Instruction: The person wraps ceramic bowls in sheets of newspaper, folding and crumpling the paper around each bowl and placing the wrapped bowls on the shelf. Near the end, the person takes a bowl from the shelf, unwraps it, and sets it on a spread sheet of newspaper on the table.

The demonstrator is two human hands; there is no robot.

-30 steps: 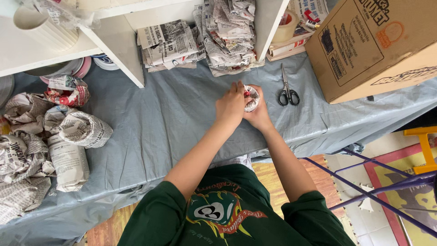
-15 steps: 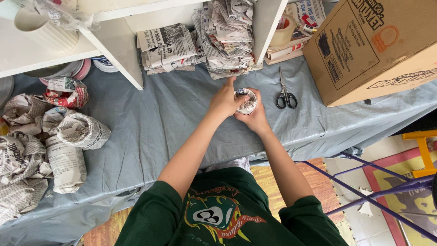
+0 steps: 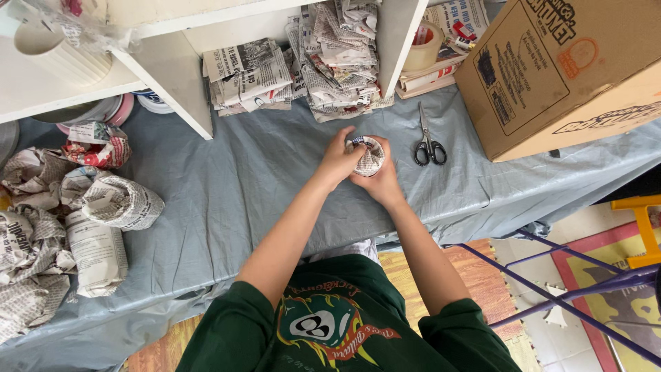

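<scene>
Both my hands wrap a newspaper bundle over the grey-clothed worktop.

My left hand and right hand each keep a closed grip on the newspaper bundle, held just above the cloth; scissors lie nearby, a cardboard box beyond, wrapped parcels far left.

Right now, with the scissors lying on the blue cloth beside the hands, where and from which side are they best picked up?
Probably by the black handle loops of the scissors, coming from the person's side. The loops point toward the person and the closed blades point away toward the shelf. They lie flat on the blue cloth, just right of the right hand, with bare cloth around them.
</scene>
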